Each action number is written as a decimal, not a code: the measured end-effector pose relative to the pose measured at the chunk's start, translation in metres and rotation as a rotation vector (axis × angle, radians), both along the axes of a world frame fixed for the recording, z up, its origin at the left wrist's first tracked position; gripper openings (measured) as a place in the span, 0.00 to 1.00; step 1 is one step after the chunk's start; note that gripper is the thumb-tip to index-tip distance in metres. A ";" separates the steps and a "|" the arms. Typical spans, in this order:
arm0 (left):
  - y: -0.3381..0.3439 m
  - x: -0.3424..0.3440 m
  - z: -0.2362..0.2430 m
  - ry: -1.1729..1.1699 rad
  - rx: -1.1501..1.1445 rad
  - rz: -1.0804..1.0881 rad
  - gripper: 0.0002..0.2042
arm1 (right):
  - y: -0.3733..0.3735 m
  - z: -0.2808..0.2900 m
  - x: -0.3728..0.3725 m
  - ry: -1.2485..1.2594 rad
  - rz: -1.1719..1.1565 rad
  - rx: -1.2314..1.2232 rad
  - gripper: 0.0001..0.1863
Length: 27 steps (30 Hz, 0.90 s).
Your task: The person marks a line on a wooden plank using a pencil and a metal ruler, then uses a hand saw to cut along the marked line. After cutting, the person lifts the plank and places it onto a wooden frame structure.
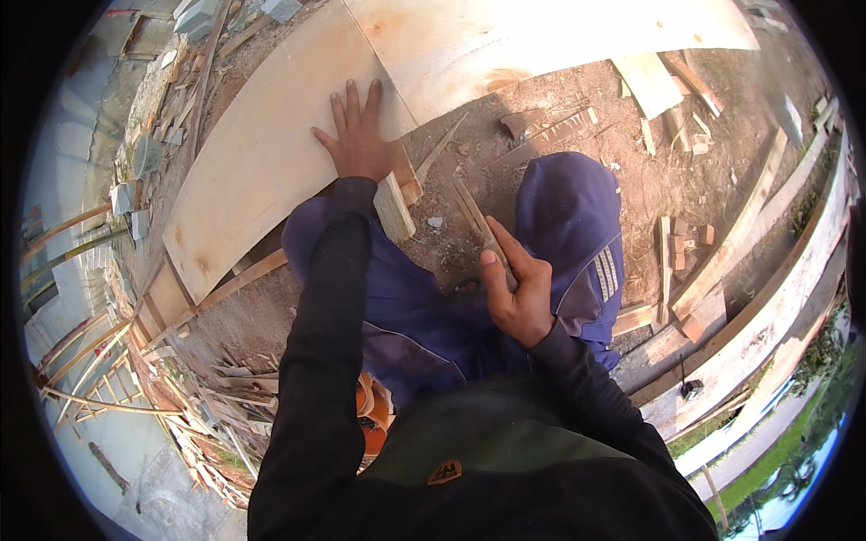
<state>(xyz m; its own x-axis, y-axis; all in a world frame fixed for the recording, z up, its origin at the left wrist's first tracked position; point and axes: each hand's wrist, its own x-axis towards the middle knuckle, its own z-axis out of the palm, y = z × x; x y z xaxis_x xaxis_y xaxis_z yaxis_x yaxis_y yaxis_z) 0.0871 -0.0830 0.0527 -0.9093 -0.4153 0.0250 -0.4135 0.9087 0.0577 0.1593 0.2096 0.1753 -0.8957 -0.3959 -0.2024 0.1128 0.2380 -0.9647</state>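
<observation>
Pale plywood covers the far ground, where we see a left sheet [262, 153] and a right sheet [550, 36] lying edge to edge along a thin seam [377, 57]. On the left sheet, just left of that seam, the person's left hand [363, 142] lies flat, fingers spread and grasping nothing; the right hand [525, 302], beside the right knee [568, 198], is closed around a slim brown wooden piece [475, 214], whose full form we cannot make out. On the near side of the left hand, a short timber block [394, 209] juts out at the sheet's edge, and farther left we find a long wooden strip [239, 284] beside the same edge. By our reading, placing the two sheets looks largely done, since their edges meet closely; we can make out no fixings along the seam, so any securing may be left, though such small detail could escape us. An offcut [649, 86] lies near the right sheet, and long planks [732, 230] line the right side.
</observation>
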 end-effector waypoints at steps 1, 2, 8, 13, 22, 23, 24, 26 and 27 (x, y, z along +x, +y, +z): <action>0.004 0.002 0.001 -0.008 0.020 0.007 0.52 | -0.003 -0.006 -0.003 -0.015 -0.005 0.009 0.24; 0.002 -0.001 0.004 -0.008 0.028 0.013 0.52 | -0.004 0.004 -0.001 0.001 -0.020 0.021 0.23; -0.002 -0.002 0.012 -0.049 -0.009 0.032 0.52 | -0.001 -0.004 0.006 0.060 -0.044 -0.011 0.22; 0.002 0.003 0.011 -0.079 0.029 0.043 0.54 | -0.001 -0.005 0.011 0.025 -0.002 0.001 0.24; 0.007 0.001 0.010 -0.050 0.050 0.023 0.51 | -0.008 0.001 0.004 -0.052 0.005 0.029 0.23; 0.004 0.005 0.009 -0.052 0.042 0.028 0.51 | 0.006 0.002 0.021 0.038 -0.016 -0.007 0.22; 0.005 0.006 0.008 -0.054 0.042 0.034 0.51 | 0.014 0.005 0.028 0.127 -0.037 -0.036 0.22; 0.004 0.010 0.005 -0.058 0.034 0.029 0.51 | 0.007 -0.001 0.022 0.068 -0.025 -0.031 0.23; 0.004 0.005 0.005 -0.046 0.036 0.022 0.51 | -0.002 -0.002 0.009 0.053 -0.023 -0.022 0.23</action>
<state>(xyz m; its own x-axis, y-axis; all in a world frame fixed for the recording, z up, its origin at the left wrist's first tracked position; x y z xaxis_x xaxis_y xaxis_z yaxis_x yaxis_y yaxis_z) 0.0920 -0.0785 0.0577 -0.9000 -0.4348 -0.0314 -0.4359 0.8972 0.0708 0.1682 0.2077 0.1736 -0.9140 -0.3786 -0.1460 0.0669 0.2143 -0.9745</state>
